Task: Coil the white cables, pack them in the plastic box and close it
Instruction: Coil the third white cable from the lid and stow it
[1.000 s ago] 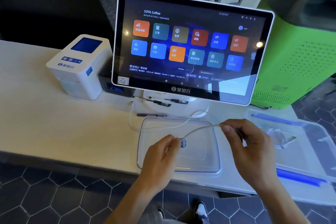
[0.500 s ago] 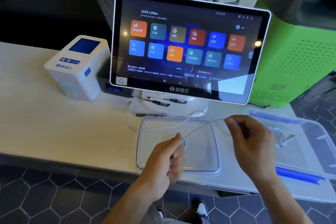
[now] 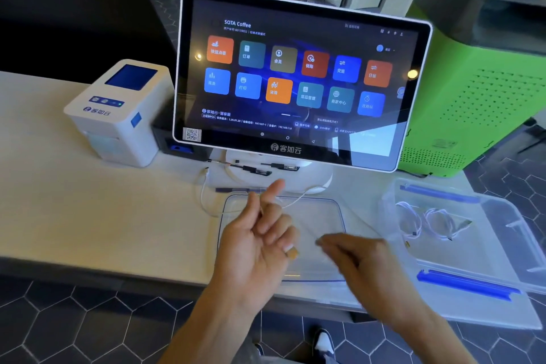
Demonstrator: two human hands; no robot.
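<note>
While I watch from the head view, both hands sit above the clear lid [image 3: 313, 216].
Left hand [image 3: 260, 245]: palm up, index finger raised, other fingers curled; white cable [image 3: 206, 204] runs to it.
Right hand [image 3: 363, 263]: motion-blurred; I cannot tell its grasp.
Plastic box [image 3: 502, 245]: open on the worktop [image 3: 88, 216], right, holding coiled cables [image 3: 425, 220].
Touchscreen [image 3: 295, 80]: behind the lid.

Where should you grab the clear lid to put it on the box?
Take the clear lid by its near long edge, coming from the front. It lies flat, and that edge sits at the counter's front, so fingers could probably slip beneath. The plastic box waits beside it.
</note>
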